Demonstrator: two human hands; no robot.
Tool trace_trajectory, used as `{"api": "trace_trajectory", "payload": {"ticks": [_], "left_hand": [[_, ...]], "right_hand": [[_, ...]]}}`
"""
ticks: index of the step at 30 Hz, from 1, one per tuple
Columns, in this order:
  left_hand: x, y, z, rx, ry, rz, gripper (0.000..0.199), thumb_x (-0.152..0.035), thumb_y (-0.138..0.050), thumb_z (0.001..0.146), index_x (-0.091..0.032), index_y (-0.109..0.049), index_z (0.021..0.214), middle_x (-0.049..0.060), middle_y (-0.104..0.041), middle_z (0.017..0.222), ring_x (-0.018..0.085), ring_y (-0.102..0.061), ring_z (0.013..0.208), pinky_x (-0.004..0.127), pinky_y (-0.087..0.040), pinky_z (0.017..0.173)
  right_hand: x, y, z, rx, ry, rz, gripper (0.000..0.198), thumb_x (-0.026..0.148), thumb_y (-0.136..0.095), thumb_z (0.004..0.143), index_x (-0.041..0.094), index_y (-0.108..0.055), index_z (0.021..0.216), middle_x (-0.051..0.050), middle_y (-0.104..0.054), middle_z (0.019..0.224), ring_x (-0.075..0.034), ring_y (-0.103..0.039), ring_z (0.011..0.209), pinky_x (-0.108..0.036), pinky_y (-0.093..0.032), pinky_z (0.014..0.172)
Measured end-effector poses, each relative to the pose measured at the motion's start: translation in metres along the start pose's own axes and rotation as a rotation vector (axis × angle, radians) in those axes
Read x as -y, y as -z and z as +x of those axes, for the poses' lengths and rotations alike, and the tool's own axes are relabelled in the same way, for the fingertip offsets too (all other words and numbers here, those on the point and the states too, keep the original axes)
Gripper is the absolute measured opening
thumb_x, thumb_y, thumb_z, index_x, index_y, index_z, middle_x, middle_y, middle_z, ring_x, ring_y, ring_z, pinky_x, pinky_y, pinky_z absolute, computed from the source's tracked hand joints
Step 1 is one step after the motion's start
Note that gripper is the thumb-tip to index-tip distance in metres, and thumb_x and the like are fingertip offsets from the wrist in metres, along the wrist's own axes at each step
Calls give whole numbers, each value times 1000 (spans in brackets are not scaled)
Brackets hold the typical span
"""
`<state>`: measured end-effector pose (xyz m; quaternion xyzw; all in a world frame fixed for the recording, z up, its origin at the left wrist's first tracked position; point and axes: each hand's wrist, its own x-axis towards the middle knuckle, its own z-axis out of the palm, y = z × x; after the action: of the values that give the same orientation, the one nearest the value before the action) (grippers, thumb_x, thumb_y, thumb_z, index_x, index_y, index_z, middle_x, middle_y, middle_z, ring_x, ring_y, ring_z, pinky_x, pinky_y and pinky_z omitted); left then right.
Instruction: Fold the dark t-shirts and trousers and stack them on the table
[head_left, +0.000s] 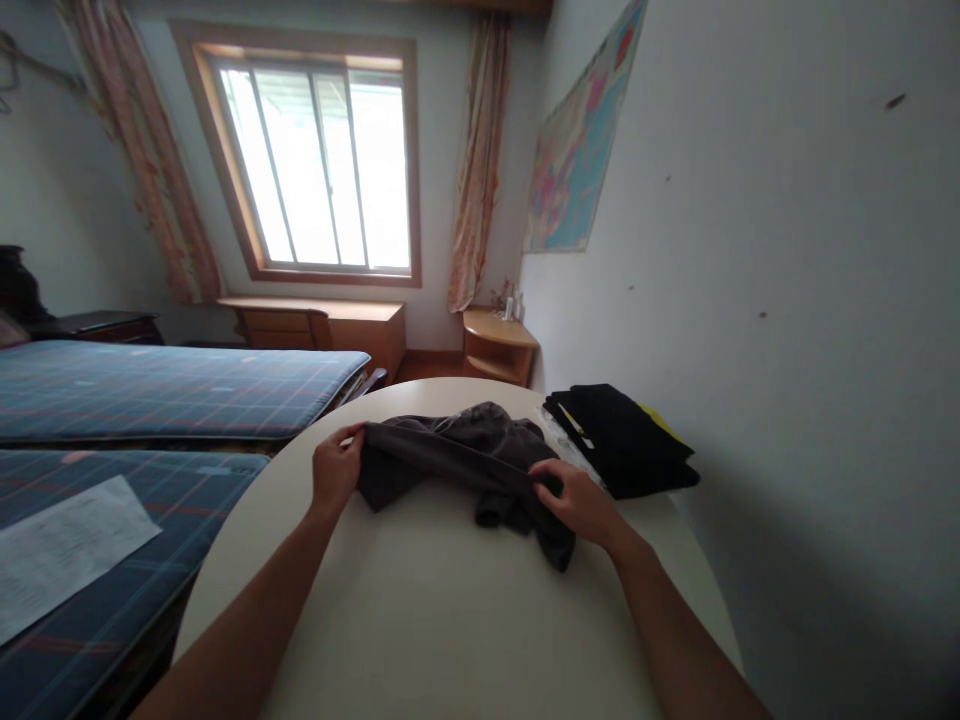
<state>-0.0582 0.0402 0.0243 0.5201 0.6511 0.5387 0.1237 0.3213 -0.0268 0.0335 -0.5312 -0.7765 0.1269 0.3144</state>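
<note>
A crumpled dark grey garment (442, 455) lies across the round white table (450, 620). Its kind is unclear in the folds; narrow tube-like ends droop toward me at the right. My left hand (337, 468) pinches the garment's upper left edge between thumb and fingers. At the other end, my right hand (574, 500) is closed on the cloth with thumb and forefinger. Between the two hands, the near edge runs fairly straight, while the cloth behind it is bunched up.
To the right, against the wall, sits a stack of folded black clothes (622, 435) with a bit of yellow and clear plastic. Plaid mattresses (187, 385) are on the left, one bearing a sheet of paper (71, 550). A corner shelf (499, 330) and a desk (360, 320) stand beyond.
</note>
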Motion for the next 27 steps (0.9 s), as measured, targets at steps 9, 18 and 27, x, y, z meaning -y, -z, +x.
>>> {"api": "trace_trajectory", "payload": {"ticks": [9,18,27], "left_hand": [[21,-31,-14,317,-5,247,23,-29,-47,88,-22,-59,107,9,-72,99,29,-68,99,42,-49,90],[24,-63,-2,525,-272,549,29,-31,-45,91,-22,-50,118,15,-57,132,32,-43,132,66,-29,106],[34,-105,62,596,-247,616,35,-35,-43,92,-23,-52,124,14,-52,141,37,-35,139,65,-33,102]], "right_hand": [[3,-39,-2,301,-71,-74,84,50,-65,80,21,-32,152,-13,-32,157,-34,-20,147,-54,-17,119],[-16,-65,41,333,-147,-216,70,48,-50,92,25,-27,154,-9,-23,161,-35,-11,149,-56,-14,118],[-29,-84,110,167,-236,-473,54,36,-51,95,30,-41,147,-9,-40,153,-36,-23,144,-58,-18,114]]}}
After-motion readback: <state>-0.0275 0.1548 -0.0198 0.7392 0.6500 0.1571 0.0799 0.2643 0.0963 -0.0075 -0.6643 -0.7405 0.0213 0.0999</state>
